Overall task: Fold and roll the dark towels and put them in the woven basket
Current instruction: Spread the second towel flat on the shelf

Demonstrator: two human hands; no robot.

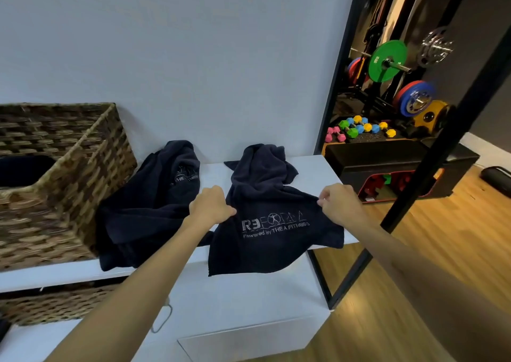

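Both hands, left hand [211,205] and right hand [338,205], pinch the towel [272,231] at the shelf's [318,165] right end. Nothing folded yet. Second towel [154,204] lies crumpled beside the basket [83,173].

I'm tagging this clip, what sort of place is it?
Most likely a gym: a green weight plate on a barbell, coloured dumbbells on the floor, and dark towels printed with a fitness logo.

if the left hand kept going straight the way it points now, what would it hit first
Probably more of the dark towel that the left hand already grips: its bunched upper part lies just ahead on the white shelf top. Beyond that is the wall. Depth is hard to judge from this one view.
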